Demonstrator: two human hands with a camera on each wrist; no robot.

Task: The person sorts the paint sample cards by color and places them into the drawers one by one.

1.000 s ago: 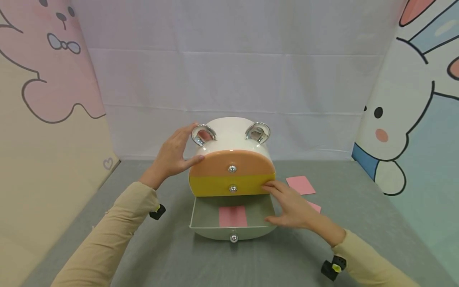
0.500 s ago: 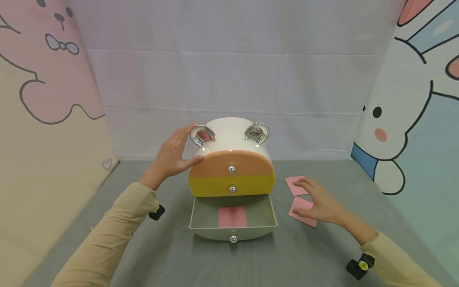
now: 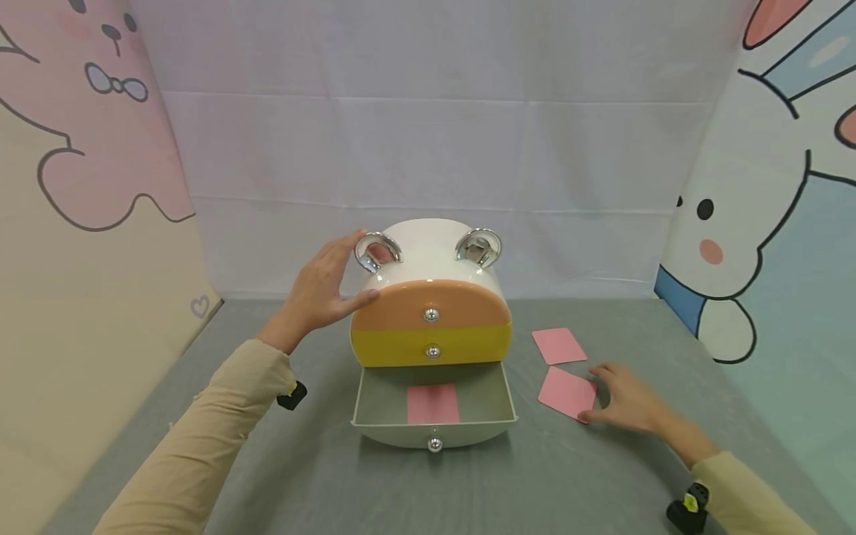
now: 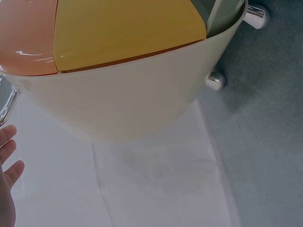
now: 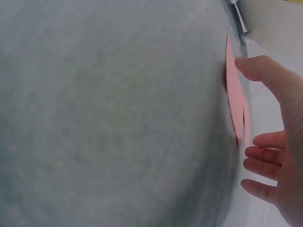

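A small white drawer box (image 3: 431,249) with two silver ears stands on the table. Its orange drawer (image 3: 391,306) and yellow drawer (image 3: 388,345) are closed; the pale green bottom drawer (image 3: 381,405) is pulled out, with a pink card (image 3: 433,405) lying inside. My left hand (image 3: 317,286) rests against the box's left side, thumb at the orange front and fingertips by the left ear. Two more pink cards lie right of the box, a far one (image 3: 559,346) and a near one (image 3: 562,390). At the near card's right edge is my right hand (image 3: 628,397), thumb and fingers spread.
Grey cloth covers the table (image 3: 321,475). A white sheet (image 3: 428,148) hangs behind the box, and printed cartoon panels flank both sides. The drawer's silver knob (image 3: 435,444) sticks out toward the front.
My right hand has left the box's right side and moved right, passing over the pink cards to the near card's right edge. The left hand has stayed on the box.
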